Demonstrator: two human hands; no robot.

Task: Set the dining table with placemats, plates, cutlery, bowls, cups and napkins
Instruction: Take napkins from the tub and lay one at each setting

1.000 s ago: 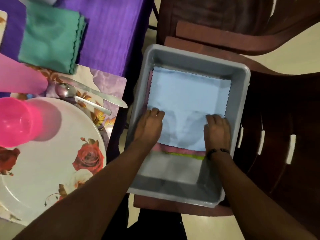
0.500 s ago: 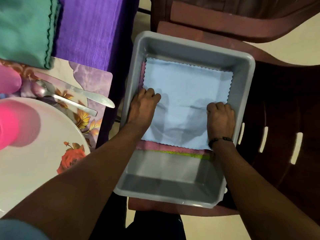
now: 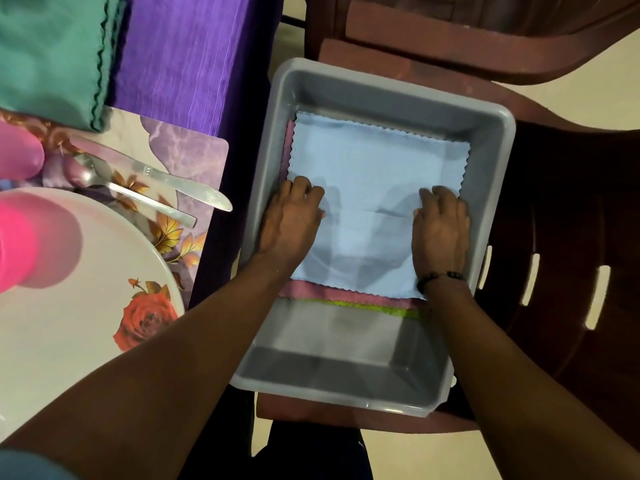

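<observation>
pale blue napkin, zigzag-cut edges, lies flat atop pink and green cloths in grey plastic tub at frame centre. left hand and right hand rest palm-down on its left and right sides, fingers curled at the cloth; whether they pinch it: cannot tell.

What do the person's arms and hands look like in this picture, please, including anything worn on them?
Both forearms are bare, with no sleeves reaching them. The right hand has a thin bracelet of dark beads around the wrist. The left hand shows no ring, watch or band. A bit of light blue cloth shows at the lower left corner, possibly a sleeve.
</observation>
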